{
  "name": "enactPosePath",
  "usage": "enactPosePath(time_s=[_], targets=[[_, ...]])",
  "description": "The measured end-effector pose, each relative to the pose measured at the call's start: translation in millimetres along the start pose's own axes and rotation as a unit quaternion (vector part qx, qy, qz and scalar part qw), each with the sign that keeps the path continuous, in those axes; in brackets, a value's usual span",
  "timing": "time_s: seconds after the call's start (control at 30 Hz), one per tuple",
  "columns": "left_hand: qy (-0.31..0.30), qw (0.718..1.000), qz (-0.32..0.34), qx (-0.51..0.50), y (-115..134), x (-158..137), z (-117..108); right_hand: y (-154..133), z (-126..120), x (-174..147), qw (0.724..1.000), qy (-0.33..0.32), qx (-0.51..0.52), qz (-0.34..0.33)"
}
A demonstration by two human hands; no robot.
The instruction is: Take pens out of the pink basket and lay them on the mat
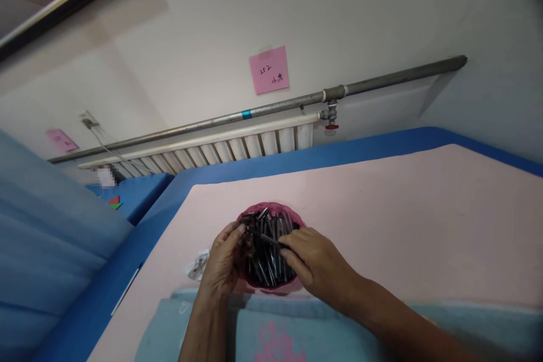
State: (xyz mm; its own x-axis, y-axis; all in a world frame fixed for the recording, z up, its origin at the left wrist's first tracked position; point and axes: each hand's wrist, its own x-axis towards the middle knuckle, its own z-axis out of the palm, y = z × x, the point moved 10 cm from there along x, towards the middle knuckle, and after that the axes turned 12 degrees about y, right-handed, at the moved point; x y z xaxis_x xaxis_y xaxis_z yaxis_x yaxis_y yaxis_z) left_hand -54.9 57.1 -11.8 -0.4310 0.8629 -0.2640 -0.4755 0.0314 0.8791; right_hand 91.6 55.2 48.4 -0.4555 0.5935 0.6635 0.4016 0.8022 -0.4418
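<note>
A round pink basket [303, 220] on the pink tabletop is filled with dark and silvery pen-like sticks [271, 263]. Above it, a slim dark pen-like stick [268, 239] slants between my two hands. My right hand [311, 257] pinches its lower right end between thumb and fingers. At the other end, my left hand [224, 257] is closed, thumb against fingers, at the stick's tip. Whether it grips the tip or a small separate part cannot be made out. A crumpled white piece [197, 265] lies just left of my left hand.
The pink sheet [382, 209] covers a blue table [360, 144]. Light blue cloth [254, 328] lies along the near edge. Behind are a white radiator [237, 147] and a metal pipe [203, 124]. A blue curtain [51, 237] hangs at left; a thin white strip [126, 291] lies near it.
</note>
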Motion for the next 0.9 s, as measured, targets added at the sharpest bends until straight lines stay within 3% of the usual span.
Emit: enactPosePath(time_s=[0.47,0.63,0.73,0.9], targets=[[0.027,1.0,0.0,0.01,-0.2,0.7,-4.0,-2.9,-0.8,0.7,1.0,0.0,0.008,0.004],[0.021,1.0,0.012,0.004,4.7,-0.1,-4.3,3.7,2.1,0.2,0.995,-0.022,0.067,0.071],[0.006,1.0,0.005,-0.013,7.7,-3.0,-2.0,11.6,9.4,-2.5,0.974,-0.057,0.154,0.158],[-0.005,0.999,0.01,-0.032,14.5,-8.1,-3.2,10.8,21.8,-8.5,0.909,-0.107,0.304,0.264]])
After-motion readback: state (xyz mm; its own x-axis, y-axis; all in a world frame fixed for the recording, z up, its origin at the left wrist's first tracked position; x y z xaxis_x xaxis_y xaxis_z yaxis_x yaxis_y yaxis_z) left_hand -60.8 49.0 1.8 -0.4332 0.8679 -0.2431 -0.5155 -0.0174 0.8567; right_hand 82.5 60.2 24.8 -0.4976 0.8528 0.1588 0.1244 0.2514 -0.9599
